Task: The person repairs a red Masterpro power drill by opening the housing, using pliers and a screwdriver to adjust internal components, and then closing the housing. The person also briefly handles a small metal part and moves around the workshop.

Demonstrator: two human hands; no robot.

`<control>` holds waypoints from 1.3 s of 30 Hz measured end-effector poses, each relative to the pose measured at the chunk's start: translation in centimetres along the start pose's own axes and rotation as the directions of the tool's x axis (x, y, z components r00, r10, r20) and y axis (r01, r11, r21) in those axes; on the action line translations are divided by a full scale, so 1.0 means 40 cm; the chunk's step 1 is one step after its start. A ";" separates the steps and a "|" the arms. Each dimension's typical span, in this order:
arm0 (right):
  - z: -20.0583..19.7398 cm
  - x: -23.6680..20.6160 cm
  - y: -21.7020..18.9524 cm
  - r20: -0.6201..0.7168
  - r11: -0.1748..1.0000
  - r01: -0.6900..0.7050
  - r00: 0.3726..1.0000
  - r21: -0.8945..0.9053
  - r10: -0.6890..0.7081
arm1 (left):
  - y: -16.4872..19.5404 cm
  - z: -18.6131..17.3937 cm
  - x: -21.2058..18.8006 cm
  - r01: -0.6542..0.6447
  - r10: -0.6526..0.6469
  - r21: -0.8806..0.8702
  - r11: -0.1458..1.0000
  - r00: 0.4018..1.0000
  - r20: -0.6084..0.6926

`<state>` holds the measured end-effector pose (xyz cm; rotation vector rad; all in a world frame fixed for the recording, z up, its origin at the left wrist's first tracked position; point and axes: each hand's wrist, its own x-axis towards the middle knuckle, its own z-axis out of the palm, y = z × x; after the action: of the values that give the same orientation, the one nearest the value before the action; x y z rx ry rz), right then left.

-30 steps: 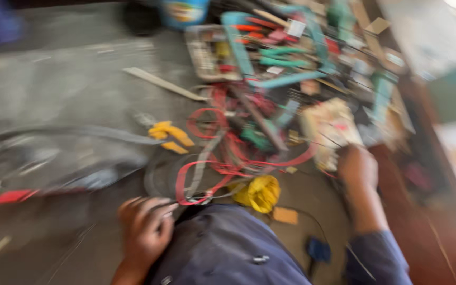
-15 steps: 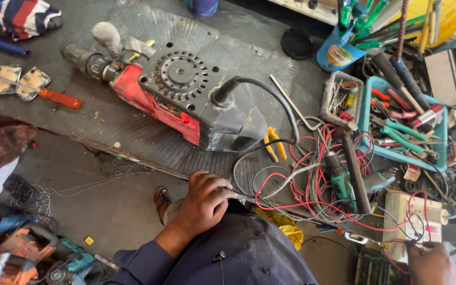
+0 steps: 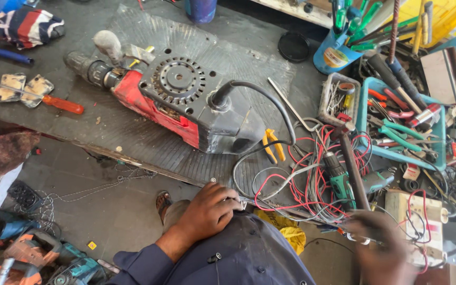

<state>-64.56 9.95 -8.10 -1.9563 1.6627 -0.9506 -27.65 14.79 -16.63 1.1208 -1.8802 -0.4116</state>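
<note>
Bench crowded. Big red-and-grey hammer drill (image 3: 180,105) lies on its side on a ribbed grey mat (image 3: 133,137), chuck end pointing left, black cord (image 3: 270,100) looping off its rear to the right. Orange-handled screwdriver (image 3: 62,104) left of it, near two small worn plates (image 3: 22,87). Yellow-handled pliers (image 3: 271,145) just beside the drill's rear. Tangle of red & grey wires (image 3: 302,184) to the right, w/ a green cordless drill (image 3: 339,177) lying in it. Further right: teal tray (image 3: 439,153) full of hand tools, small grey tray (image 3: 325,100) of bits, blue cup (image 3: 333,55) w/ green-handled drivers. Black lid (image 3: 293,46) by the cup.

Left hand (image 3: 207,211) rests curled at the bench's near edge, just below the mat, close to the wire tangle; grip closed, can't tell what's inside, if anything. Drill well above it, not touched. Right hand (image 3: 383,248) blurred, low right, wrapped round a long dark rod (image 3: 352,169) that rises over the wires.

Surface: dark, scuffed, dusty. Floor below: concrete, more power tools (image 3: 38,258) at lower left, rags (image 3: 1,153) at the left edge.
</note>
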 end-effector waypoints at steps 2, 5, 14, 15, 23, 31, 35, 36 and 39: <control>0.099 0.001 -0.142 0.382 0.955 -0.014 0.918 0.297 -0.105 | 0.000 -0.016 -0.017 0.014 -0.014 -0.015 1.000 1.000 0.008; 0.225 0.037 -0.301 0.382 0.914 0.283 0.842 0.292 -0.382 | -0.008 -0.055 -0.051 0.060 -0.060 0.002 0.998 0.998 -0.005; 0.563 0.269 -0.465 -0.294 0.911 0.352 0.913 0.215 -0.283 | -0.129 -0.309 -0.128 0.179 -0.154 0.164 0.970 0.976 -0.155; 0.593 0.300 -0.459 -0.310 0.902 0.227 0.944 0.366 -0.112 | -0.150 -0.346 -0.133 0.204 -0.173 0.195 0.959 0.971 -0.163; 0.662 0.485 -0.514 -0.495 0.918 0.340 0.773 -0.204 -0.397 | -0.324 -0.564 -0.088 0.121 -0.154 0.250 0.961 0.982 0.114; 0.697 0.586 -0.669 -0.260 0.598 -0.073 0.854 0.798 0.451 | -0.383 -0.651 -0.041 0.021 -0.098 0.191 0.981 0.909 0.405; 0.697 0.571 -0.698 -0.430 0.801 0.044 0.860 0.597 0.274 | -0.389 -0.668 -0.025 0.006 -0.077 0.156 0.988 0.889 0.452; 0.696 0.566 -0.701 -0.481 0.890 0.078 0.860 0.450 0.168 | -0.389 -0.671 -0.023 0.001 -0.070 0.151 0.989 0.889 0.452; 0.697 0.560 -0.701 -0.395 0.753 0.000 0.851 0.658 0.345 | -0.391 -0.682 -0.022 -0.006 -0.048 0.119 0.993 0.895 0.443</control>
<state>-23.75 -9.28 -2.73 -1.1136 1.4326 -1.7723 3.26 11.14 -12.12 1.1979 -2.3195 -0.6191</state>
